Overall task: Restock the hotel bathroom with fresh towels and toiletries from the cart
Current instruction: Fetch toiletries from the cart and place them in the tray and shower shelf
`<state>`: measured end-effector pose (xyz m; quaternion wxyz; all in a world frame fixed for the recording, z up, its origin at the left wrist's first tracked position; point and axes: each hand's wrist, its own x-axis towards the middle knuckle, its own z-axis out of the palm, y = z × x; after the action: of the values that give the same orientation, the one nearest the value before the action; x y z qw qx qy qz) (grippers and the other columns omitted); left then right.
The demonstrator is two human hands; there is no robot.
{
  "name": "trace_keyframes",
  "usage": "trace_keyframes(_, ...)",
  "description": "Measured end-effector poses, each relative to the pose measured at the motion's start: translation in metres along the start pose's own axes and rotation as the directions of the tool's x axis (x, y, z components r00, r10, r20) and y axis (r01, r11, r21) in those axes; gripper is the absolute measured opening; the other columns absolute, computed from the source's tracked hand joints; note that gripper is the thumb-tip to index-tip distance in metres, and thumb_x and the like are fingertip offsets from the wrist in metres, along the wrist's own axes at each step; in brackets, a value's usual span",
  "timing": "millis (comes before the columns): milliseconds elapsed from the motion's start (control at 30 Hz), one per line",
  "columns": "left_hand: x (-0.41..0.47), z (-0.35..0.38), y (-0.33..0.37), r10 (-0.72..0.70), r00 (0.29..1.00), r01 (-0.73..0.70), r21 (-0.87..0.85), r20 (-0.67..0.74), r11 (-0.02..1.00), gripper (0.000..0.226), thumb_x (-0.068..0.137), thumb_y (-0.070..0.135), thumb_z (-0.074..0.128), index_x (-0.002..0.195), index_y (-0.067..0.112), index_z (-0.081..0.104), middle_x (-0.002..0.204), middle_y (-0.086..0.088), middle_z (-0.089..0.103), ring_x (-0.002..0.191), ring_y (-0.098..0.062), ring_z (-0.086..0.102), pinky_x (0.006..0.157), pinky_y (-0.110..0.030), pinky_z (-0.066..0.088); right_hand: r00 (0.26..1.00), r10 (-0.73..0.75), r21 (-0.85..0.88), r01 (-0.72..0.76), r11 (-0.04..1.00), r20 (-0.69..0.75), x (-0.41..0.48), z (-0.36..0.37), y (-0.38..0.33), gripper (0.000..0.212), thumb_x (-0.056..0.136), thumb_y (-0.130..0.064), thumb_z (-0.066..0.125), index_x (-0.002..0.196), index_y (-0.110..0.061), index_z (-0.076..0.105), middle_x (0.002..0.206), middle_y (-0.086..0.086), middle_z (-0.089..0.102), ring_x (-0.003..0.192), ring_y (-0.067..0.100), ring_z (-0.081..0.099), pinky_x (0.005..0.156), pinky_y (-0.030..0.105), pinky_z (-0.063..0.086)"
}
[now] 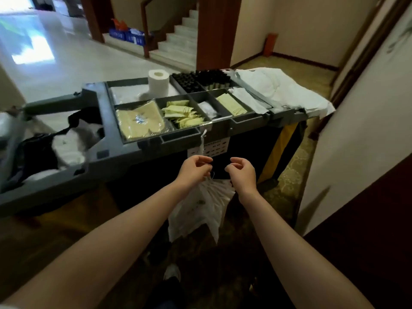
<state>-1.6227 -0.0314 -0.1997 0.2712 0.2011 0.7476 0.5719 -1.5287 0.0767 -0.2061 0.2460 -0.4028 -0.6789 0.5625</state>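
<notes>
Two bare arms reach out to a grey cart (124, 150). The L hand (194, 169) & R hand (242, 172) are close together, just in front of the cart's near side & below its top tray. The L hand's grip is curled in tight. Its fingertips pinch a thin wire loop (211, 174). A bunch of white plastic bags (198, 210) hangs down from that loop, btwn the two wrists. The R hand's grip is curled too, w/ thumb & first finger nearly touching, right beside the loop. I can't tell if it has hold of anything.

The toiletries sit in the boxes of the cart's top. Near row, from the left:
- pale yellow slippers (139, 121) in clear wrap
- a heap of small yellow packets (181, 115)
- small white things (207, 109)
- flat yellow packets (231, 104)

In the back row a toilet roll (158, 83) stands up. Next to it are lots of little bottles (200, 81) w/ black caps.

White crumpled stuff (278, 90) lies on the right end of the cart top. I can't tell if it's towels or bags. A sack (44, 152) on the left end holds black & white cloth. A yellow bag (281, 150) hangs on the cart's right side. Stairs (178, 36) & blue crates (127, 35) are far behind.
</notes>
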Motion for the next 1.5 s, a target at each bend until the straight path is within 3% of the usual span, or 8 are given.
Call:
trace_keyframes(333,0.159,-0.012,0.056,0.134,0.980,-0.136,0.005,0.144,0.991,0.021,0.089,0.003,0.058,0.106,0.015,0.064,0.098,-0.009,0.070,0.079,-0.015,0.065,0.069,-0.027,0.055,0.984,-0.020,0.045,0.028,0.999,-0.179,0.131,0.031,-0.057,0.035,0.088,-0.013,0.065,0.123,-0.015,0.060,0.108,0.004,0.065,0.097,0.015,0.062,0.072,0.023,0.050)
trace_keyframes(567,0.221,-0.014,0.063,0.117,0.974,-0.122,0.013,0.194,0.992,0.025,0.091,0.008,0.057,0.115,0.016,0.062,0.102,-0.006,0.069,0.086,-0.015,0.067,0.067,-0.028,0.056,0.977,-0.013,0.009,0.015,1.000,-0.214,0.180,0.040,-0.068,0.033,0.089,-0.011,0.063,0.122,-0.014,0.059,0.108,0.003,0.063,0.090,0.010,0.059,0.065,0.019,0.047)
trace_keyframes(633,0.234,-0.013,0.065,0.118,0.973,-0.125,0.023,0.198,0.992,0.025,0.093,0.009,0.057,0.115,0.016,0.062,0.103,-0.004,0.068,0.091,-0.017,0.067,0.076,-0.032,0.059,0.976,-0.003,-0.001,0.002,1.000,-0.217,0.196,0.042,-0.070,0.032,0.090,-0.012,0.063,0.121,-0.014,0.059,0.108,0.003,0.063,0.090,0.010,0.059,0.064,0.019,0.047)
trace_keyframes(767,0.261,-0.008,0.062,0.104,0.980,-0.102,-0.024,0.171,0.995,0.023,0.092,0.004,0.055,0.111,0.014,0.062,0.105,-0.008,0.068,0.091,-0.020,0.067,0.077,-0.031,0.057,0.978,-0.007,-0.030,0.001,1.000,-0.207,0.237,0.047,-0.074,0.030,0.088,-0.011,0.063,0.118,-0.016,0.060,0.108,0.004,0.065,0.094,0.015,0.063,0.076,0.029,0.056)
trace_keyframes(967,0.313,0.011,0.072,0.094,0.994,-0.092,-0.047,0.057,0.995,0.025,0.092,0.000,0.053,0.110,0.014,0.062,0.102,-0.008,0.067,0.086,-0.018,0.066,0.068,-0.025,0.054,0.993,-0.044,-0.122,0.031,0.992,-0.109,0.300,0.047,-0.079,0.030,0.085,-0.010,0.063,0.112,-0.023,0.059,0.111,0.001,0.062,0.098,0.015,0.061,0.088,0.039,0.057)
trace_keyframes(1133,0.349,0.034,0.078,0.076,0.997,-0.077,-0.040,-0.029,0.996,0.027,0.089,0.001,0.054,0.108,0.019,0.061,0.099,-0.004,0.067,0.088,-0.018,0.065,0.075,-0.032,0.057,0.995,-0.087,-0.316,0.099,0.944,0.051,0.347,0.044,-0.078,0.037,0.083,-0.016,0.064,0.118,-0.025,0.058,0.119,-0.001,0.061,0.103,0.015,0.060,0.088,0.044,0.056)
trace_keyframes(1333,0.377,0.055,0.084,0.082,0.977,-0.086,-0.012,-0.195,0.996,0.027,0.090,0.003,0.056,0.107,0.023,0.060,0.098,0.002,0.066,0.088,-0.014,0.063,0.071,-0.027,0.050,0.952,-0.120,-0.547,0.262,0.796,0.281,0.391,0.044,-0.077,0.052,0.085,-0.022,0.063,0.135,-0.024,0.050,0.140,0.002,0.051,0.108,0.020,0.063,0.083,0.035,0.056)
trace_keyframes(1500,0.387,0.067,0.083,0.049,0.954,-0.050,0.004,-0.296,0.999,0.024,0.093,0.008,0.055,0.109,0.024,0.059,0.102,0.002,0.065,0.087,-0.012,0.062,0.076,-0.028,0.054,0.887,-0.097,-0.681,0.412,0.605,0.451,0.407,0.044,-0.076,0.062,0.085,-0.016,0.064,0.143,-0.021,0.043,0.141,0.003,0.051,0.124,0.025,0.053,0.093,0.037,0.050)
